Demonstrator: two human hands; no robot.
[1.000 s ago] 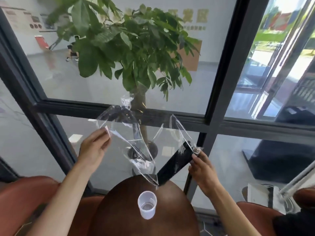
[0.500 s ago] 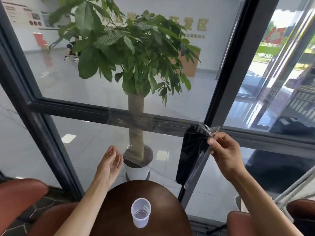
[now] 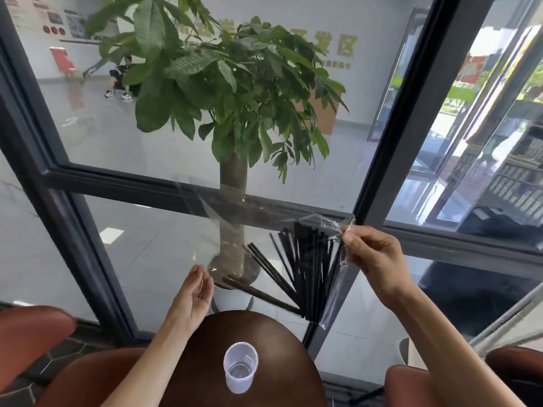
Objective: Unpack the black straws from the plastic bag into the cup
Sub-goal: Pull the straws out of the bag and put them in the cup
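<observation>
The right hand's fingers (image 3: 357, 240) pinch the top corner of the clear plastic bag (image 3: 329, 227), held above the round bench (image 3: 293, 342); the left hand (image 3: 192, 295) hovers with fingers loosely apart, holding nothing. The black straws (image 3: 308, 274) fan downward inside the bag, well above the empty cup (image 3: 240, 367). Advised: gather the splayed straws with the left hand before lowering them over the cup, or they may scatter.

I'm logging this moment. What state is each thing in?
black straws: fanned out, still in the bag, none in the cup
plastic bag: held up in the air, pinched at its top corner
cup: upright on the table, no straws inside
right hand: pinches the bag
left hand: open, holding nothing
</observation>
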